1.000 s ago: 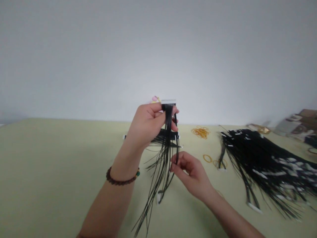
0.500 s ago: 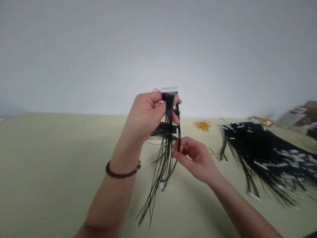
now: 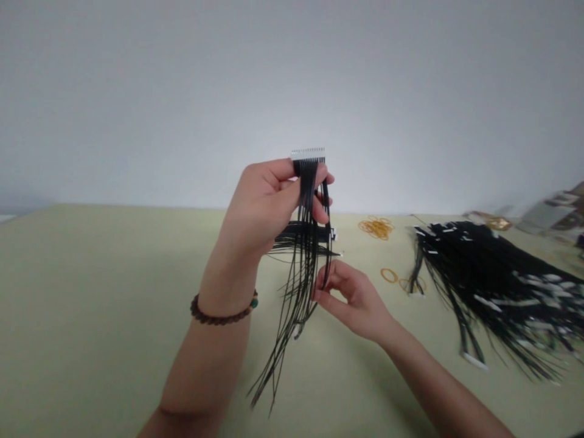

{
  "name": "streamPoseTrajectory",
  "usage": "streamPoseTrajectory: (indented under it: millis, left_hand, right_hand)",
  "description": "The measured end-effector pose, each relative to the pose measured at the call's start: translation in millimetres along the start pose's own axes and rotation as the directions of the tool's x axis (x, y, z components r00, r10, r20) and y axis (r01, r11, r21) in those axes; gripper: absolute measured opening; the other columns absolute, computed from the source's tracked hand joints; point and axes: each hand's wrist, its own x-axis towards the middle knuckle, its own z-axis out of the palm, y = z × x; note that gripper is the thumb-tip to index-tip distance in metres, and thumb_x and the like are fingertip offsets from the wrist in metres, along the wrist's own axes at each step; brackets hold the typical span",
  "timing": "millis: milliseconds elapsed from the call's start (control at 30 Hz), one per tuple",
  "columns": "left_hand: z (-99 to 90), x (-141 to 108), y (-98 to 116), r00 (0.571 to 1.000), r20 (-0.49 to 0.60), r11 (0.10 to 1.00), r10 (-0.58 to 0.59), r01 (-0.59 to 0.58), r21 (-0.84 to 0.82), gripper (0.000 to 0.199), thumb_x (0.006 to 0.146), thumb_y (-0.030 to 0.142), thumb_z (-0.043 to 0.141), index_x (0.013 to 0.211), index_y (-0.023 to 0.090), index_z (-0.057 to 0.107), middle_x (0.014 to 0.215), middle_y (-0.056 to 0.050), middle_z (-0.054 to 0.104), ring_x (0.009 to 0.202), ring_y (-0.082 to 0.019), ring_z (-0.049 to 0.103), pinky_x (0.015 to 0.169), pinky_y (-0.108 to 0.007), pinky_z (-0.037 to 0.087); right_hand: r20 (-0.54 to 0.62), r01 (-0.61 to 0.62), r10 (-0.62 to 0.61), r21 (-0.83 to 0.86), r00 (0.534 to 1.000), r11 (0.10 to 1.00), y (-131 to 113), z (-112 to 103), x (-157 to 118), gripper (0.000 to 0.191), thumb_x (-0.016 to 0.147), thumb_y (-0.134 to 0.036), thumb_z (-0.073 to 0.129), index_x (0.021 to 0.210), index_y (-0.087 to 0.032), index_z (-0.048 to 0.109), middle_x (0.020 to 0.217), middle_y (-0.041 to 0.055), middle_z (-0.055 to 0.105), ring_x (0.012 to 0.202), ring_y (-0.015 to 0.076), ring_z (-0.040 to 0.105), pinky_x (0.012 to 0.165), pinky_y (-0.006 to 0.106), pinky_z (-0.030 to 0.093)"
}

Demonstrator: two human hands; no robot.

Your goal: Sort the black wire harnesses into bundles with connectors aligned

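Observation:
My left hand [image 3: 269, 201] is closed around the top of a black wire harness [image 3: 306, 243], just below its white multi-pin connector [image 3: 308, 154]. The wires hang down loose, and their lower ends fan out to the lower left. A small white connector [image 3: 297, 330] dangles among them. Lower down on the right side, my right hand [image 3: 349, 298] pinches a few of the hanging wires between thumb and fingertips. Behind the harness, more black wires [image 3: 292, 234] with white ends lie on the table, partly hidden by my left hand.
On the green table [image 3: 114, 292] lie a heap of yellow rubber bands [image 3: 376, 227] and a single rubber band [image 3: 389, 275]. A large pile of black wire harnesses [image 3: 483, 261] with white connectors spreads across the right. A blurred box [image 3: 554, 210] stands at the far right, by the wall.
My left hand has risen slightly with the harness and shifted a little left. My right hand has slid lower along the pinched wires.

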Motion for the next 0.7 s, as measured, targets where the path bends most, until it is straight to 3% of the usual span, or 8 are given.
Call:
streamPoseTrajectory:
  millis: [133, 267, 400, 533, 700]
  left_hand:
    - [-4.2, 0, 2, 0.999, -0.01, 0.999, -0.031, 0.031, -0.033, 0.021, 0.083, 0.029, 0.056, 0.07, 0.016, 0.066, 0.046, 0.002, 0.055, 0.053, -0.012, 0.062, 0.057, -0.023, 0.05]
    - [-12.5, 1, 3, 0.998, -0.063, 1.0, 0.013, -0.015, -0.022, 0.019, 0.083, 0.027, 0.056, 0.071, 0.017, 0.067, 0.049, 0.002, 0.055, 0.053, -0.011, 0.062, 0.059, -0.023, 0.05]
    - [-19.2, 6, -5, 0.988, -0.149, 0.999, 0.047, -0.045, 0.012, 0.017, 0.081, 0.026, 0.059, 0.07, 0.016, 0.066, 0.058, 0.0, 0.06, 0.054, -0.011, 0.063, 0.058, -0.022, 0.051]
    - [-21.4, 13, -17, 0.966, -0.235, 0.993, 0.113, -0.099, 0.071, 0.01, 0.077, 0.022, 0.062, 0.069, 0.016, 0.065, 0.07, 0.0, 0.063, 0.057, -0.011, 0.065, 0.052, -0.02, 0.05]
    - [-20.4, 17, -23, 0.965, -0.236, 0.986, 0.112, -0.078, 0.149, 0.005, 0.076, 0.02, 0.064, 0.072, 0.017, 0.063, 0.075, -0.001, 0.064, 0.07, -0.014, 0.067, 0.059, -0.021, 0.052]
  right_hand:
    - [0.143, 0.061, -0.036, -0.176, 0.989, 0.982, 22, 2, -5, 0.007, 0.072, -0.01, 0.06, 0.075, -0.016, 0.059, 0.076, 0.0006, 0.063, 0.07, 0.0112, 0.057, 0.067, 0.023, 0.045]
    - [0.283, -0.018, 0.108, -0.304, 0.953, 0.953, 52, 4, -11, 0.008, 0.069, -0.009, 0.062, 0.074, -0.015, 0.066, 0.072, 0.0012, 0.067, 0.065, 0.012, 0.059, 0.064, 0.022, 0.045]
    - [0.268, -0.071, 0.162, -0.322, 0.95, 0.944, 67, 4, -18, 0.006, 0.075, -0.017, 0.062, 0.074, -0.013, 0.066, 0.068, 0.0026, 0.064, 0.06, 0.0115, 0.057, 0.056, 0.02, 0.044]
    - [0.238, -0.081, 0.17, -0.343, 0.956, 0.936, 64, 1, -23, 0.012, 0.075, -0.023, 0.064, 0.069, -0.013, 0.064, 0.063, 0.0012, 0.06, 0.056, 0.0104, 0.053, 0.052, 0.02, 0.04]
    - [0.132, -0.096, 0.152, -0.358, 0.979, 0.929, 56, 2, -28, 0.015, 0.077, -0.021, 0.06, 0.065, -0.014, 0.059, 0.064, 0.002, 0.06, 0.058, 0.0108, 0.054, 0.054, 0.021, 0.041]
